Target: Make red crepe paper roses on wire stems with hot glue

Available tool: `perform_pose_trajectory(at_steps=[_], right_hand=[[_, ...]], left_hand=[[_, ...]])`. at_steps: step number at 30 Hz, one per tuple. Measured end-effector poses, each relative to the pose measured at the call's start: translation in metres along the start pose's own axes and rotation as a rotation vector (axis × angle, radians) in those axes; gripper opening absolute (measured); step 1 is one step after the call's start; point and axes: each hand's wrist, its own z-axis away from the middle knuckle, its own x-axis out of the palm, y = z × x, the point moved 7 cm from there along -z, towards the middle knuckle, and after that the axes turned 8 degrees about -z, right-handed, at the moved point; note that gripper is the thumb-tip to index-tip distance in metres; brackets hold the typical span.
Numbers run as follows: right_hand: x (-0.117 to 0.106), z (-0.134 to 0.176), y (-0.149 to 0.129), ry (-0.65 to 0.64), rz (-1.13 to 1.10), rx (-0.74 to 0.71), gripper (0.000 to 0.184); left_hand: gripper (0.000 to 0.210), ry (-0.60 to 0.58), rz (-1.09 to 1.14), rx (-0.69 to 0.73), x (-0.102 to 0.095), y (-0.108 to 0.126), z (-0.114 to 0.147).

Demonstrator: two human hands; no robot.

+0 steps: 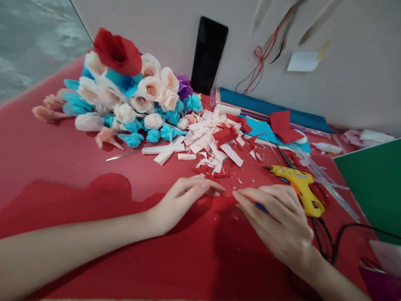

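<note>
At lower centre, the left hand (180, 198) meets a red sheet (163, 259), grip impossible to tell; the right hand (278, 219) has fingers closed around a blue object (262, 207); light pressure should avoid creasing.

We see soft light, a little dim. The red table (84, 165) has a pale shine on its left side. On the near side of the right hand (280, 219) we see a big dark shadow, and a thin one runs under the left arm (81, 242). The floor (40, 46) is blurry. Near the edges, things look stretched; the flowers (152, 88) look clearer to us.
</note>
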Motion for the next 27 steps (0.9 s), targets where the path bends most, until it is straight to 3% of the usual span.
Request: perform_pose_trajectory(at_steps=[4, 8, 14, 23, 25, 27], right_hand=[[-0.007, -0.002, 0.011, 0.058, -0.237, 0.093, 0.023], [-0.007, 0.004, 0.016, 0.085, -0.397, 0.127, 0.028], [-0.002, 0.008, 0.009, 0.076, -0.649, 0.270, 0.029], [0.009, 0.012, 0.022, 0.112, -0.902, 0.599, 0.015], [0.012, 0.020, 0.031, 0.132, -0.941, 0.699, 0.011], [0.017, 0.029, 0.039, 0.143, -0.996, 0.793, 0.012]], left_hand=[[0.021, 0.017, -0.049, 0.077, 0.000, 0.011, 0.000], [0.025, 0.091, -0.168, 0.286, -0.004, 0.039, 0.004], [0.017, 0.125, -0.276, 0.429, -0.003, 0.062, 0.011], [0.016, 0.125, -0.454, 0.517, -0.007, 0.076, 0.009], [0.018, 0.133, -0.544, 0.493, -0.018, 0.076, 0.000], [0.017, 0.054, -0.658, 0.390, -0.028, 0.068, -0.012]])
